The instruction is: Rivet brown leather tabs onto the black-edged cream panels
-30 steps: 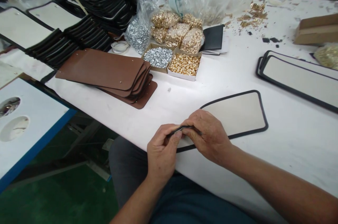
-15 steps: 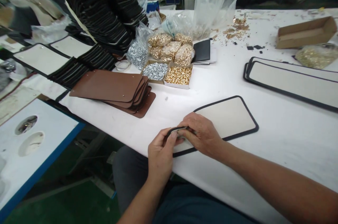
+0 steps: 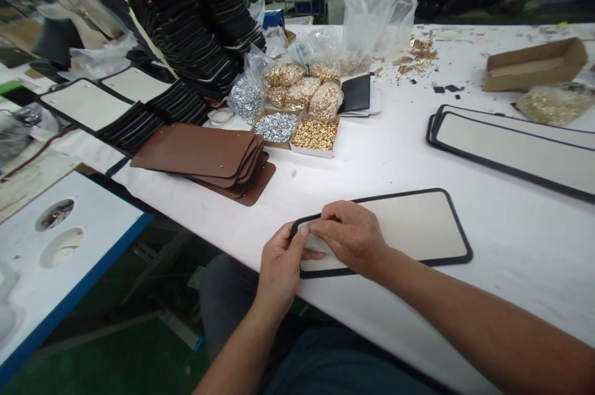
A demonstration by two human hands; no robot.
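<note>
at panel [image 3: 421, 224] end | left hand [image 3: 282, 265] pinches it | right hand [image 3: 356, 237] arched above

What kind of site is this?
Probably a small-goods workshop or factory floor, likely leather or imitation leather: stacked brown panels, tall piles of dark pieces, and loose gold-coloured hardware in a small box.

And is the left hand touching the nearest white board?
Touching: the head view shows the left hand at one corner of the board, its thumb lying over the edge.
</note>
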